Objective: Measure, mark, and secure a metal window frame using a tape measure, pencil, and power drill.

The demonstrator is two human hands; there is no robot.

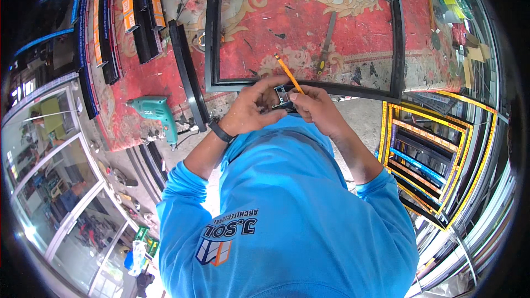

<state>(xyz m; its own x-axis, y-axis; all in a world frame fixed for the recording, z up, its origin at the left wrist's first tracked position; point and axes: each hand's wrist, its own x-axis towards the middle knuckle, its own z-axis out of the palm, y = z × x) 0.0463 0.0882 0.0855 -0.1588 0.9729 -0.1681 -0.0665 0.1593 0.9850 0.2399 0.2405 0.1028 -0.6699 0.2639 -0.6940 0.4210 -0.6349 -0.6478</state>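
At the near edge of the work table, my left hand (255, 109) curls its fingers and thumb around a short dark metal profile (282, 96), whose hollow end faces up. My right hand (317, 108) pinches a yellow pencil (286, 69) against this profile; the pencil slants up and to the left. The pencil's lower end is hidden by my right fingers. Just beyond both hands lies a large black rectangular frame (397, 49), its near bar passing behind them. Left of the frame rests a long black bar (189, 77).
A teal power drill (157, 111) lies on the patterned red covering (254, 33) at left. Inside the frame is a long thin tool (321, 67) with a yellow-black handle. Several profiles (142, 38) lie far left. Yellow-edged frames (469, 157) stand at right, glazed panels (66, 168) at left.
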